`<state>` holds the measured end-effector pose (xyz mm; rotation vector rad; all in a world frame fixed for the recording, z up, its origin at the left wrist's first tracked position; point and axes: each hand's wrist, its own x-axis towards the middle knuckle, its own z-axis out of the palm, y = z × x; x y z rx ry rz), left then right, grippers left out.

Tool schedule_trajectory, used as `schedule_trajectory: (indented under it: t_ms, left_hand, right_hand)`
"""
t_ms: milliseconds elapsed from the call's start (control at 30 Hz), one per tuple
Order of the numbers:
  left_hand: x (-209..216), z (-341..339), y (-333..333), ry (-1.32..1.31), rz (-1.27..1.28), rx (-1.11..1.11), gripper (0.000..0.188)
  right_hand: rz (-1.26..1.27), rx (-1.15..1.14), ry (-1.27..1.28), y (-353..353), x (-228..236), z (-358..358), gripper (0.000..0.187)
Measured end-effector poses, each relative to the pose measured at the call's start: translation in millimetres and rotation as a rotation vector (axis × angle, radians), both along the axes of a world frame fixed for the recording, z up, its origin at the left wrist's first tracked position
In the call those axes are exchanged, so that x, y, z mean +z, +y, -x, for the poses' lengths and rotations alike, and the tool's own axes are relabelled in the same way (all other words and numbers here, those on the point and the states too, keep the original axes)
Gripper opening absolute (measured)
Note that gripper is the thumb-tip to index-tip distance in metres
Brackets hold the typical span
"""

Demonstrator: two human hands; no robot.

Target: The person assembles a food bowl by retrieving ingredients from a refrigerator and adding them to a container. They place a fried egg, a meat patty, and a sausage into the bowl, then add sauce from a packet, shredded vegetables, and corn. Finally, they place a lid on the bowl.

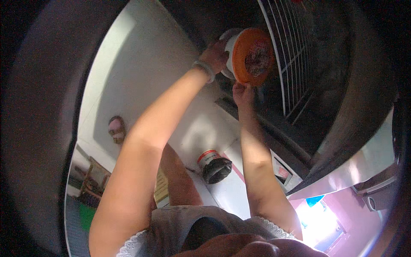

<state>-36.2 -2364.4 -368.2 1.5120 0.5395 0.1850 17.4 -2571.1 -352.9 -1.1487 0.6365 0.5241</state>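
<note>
My two raised arms reach up to an orange bowl (240,55), which is tipped on its side beside a white wire rack (282,60). Something dark reddish with pale flecks (257,59) lies in the bowl; I cannot make out what it is. Pressed against its left side is a white bowl-like dish (231,48). My left hand (215,55), with a pale bangle at the wrist, closes on the edge of that white dish. Below, my right hand (243,94) pinches the lower rim of the orange bowl. Some fingertips are hidden behind the dishes.
The rack stands within a dark compartment at the upper right, with a dark ledge (274,132) along its lower edge. A small red-and-white bin (208,156) lined with a black bag is on the floor. Farther left are a sandal (116,129) and a wooden-framed piece of furniture (97,173).
</note>
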Motion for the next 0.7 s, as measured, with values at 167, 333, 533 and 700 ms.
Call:
schedule_trajectory:
  t_ms: [167,333,533,700]
  left_hand:
    - [-28.9,-67.9,-42.6,-0.003,-0.34,0.063,0.054]
    - [-43.5,-99.3,-34.8,-0.171,-0.16,-0.148,0.063]
    - [24.8,-78.0,-23.7,0.079,-0.204,-0.055,0.071]
    - [84.8,-45.5,-31.7,-0.162,-0.014,0.195,0.059]
  right_hand:
    - [0.231,0.212,-0.212,-15.3,11.7,-42.7,0.039]
    - [0.203,0.41,-0.285,4.0,23.3,-88.9,0.046]
    - [0.344,0.305,-0.268,18.2,36.7,-64.9,0.045]
    - [0.277,0.276,-0.299,29.7,57.9,-65.8,0.042]
